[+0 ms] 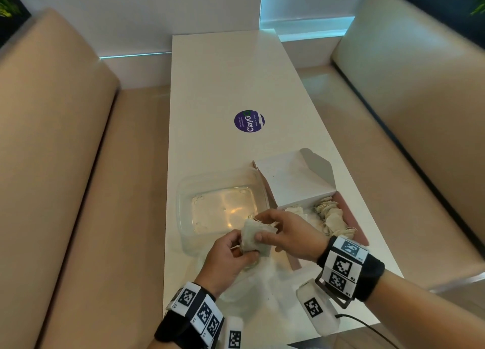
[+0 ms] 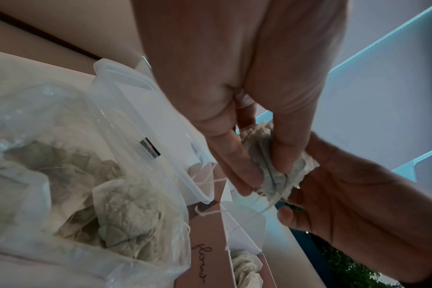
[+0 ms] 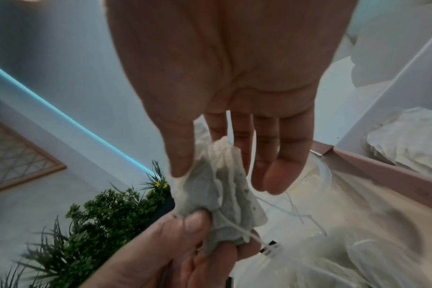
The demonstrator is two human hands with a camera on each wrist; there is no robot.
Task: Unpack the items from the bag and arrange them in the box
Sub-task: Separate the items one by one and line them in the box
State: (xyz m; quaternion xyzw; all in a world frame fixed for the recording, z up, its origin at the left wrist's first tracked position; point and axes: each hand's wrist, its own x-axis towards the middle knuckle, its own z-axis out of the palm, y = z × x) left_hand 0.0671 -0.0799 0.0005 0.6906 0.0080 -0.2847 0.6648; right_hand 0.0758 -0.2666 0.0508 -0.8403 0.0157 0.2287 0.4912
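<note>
Pale grey-green tea bags (image 1: 256, 239) with off-white strings, more of the same cream colour heaped in the box (image 1: 349, 212), which is dusty pink inside with a white lid. The tub (image 1: 189, 188) is clear, the table (image 1: 223, 86) white with a purple round sticker (image 1: 248, 121) lettered in white. Beige benches (image 1: 65, 138). Black wristbands (image 1: 367, 277) carry black-and-white square codes.

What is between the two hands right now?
A small bunch of tea bags, pinched by the left hand and right hand together; clearest in the right wrist view.
</note>
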